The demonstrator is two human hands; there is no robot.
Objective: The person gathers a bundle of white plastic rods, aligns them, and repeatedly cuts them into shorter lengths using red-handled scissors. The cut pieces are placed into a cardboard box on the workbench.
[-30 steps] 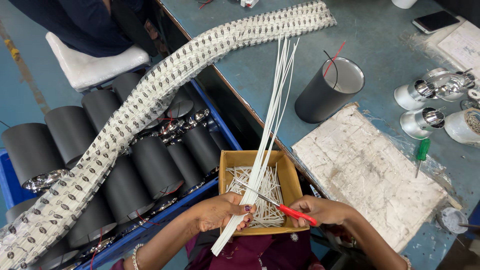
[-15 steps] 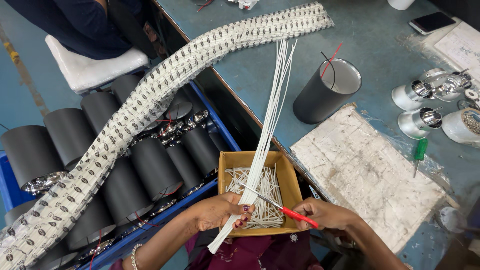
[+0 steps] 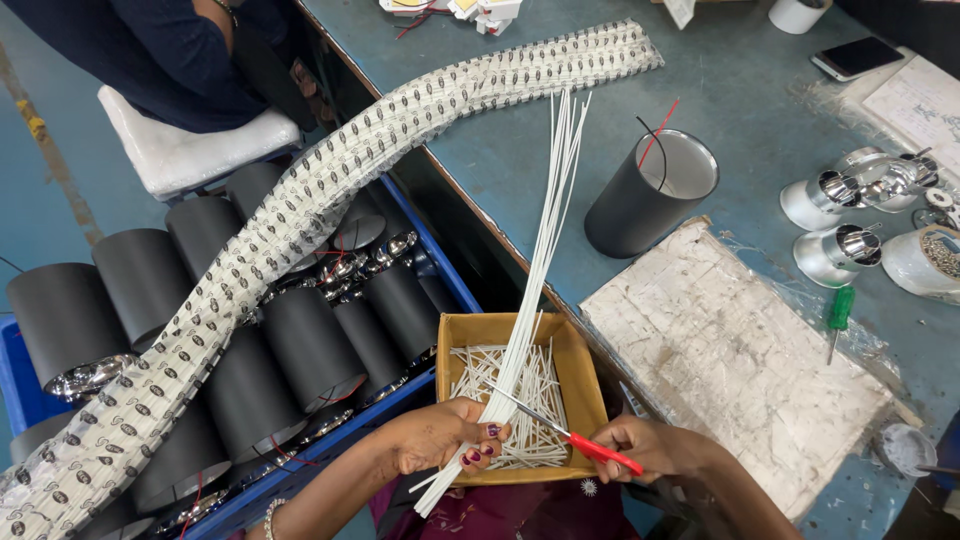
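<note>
- The left hand is clenched around a bundle of thin white tubes, gathered tight so their lower ends lie even and the long ends fan out over the desk.
- The right hand grips red-handled scissors; the blades meet the bundle just beside the left fingers.
- Both hands work directly over a shallow cardboard box, which holds short white cut pieces.
- A black cylinder stands on the desk, well apart from the hands.
- A blue crate of similar black cylinders sits beside the desk.
</note>
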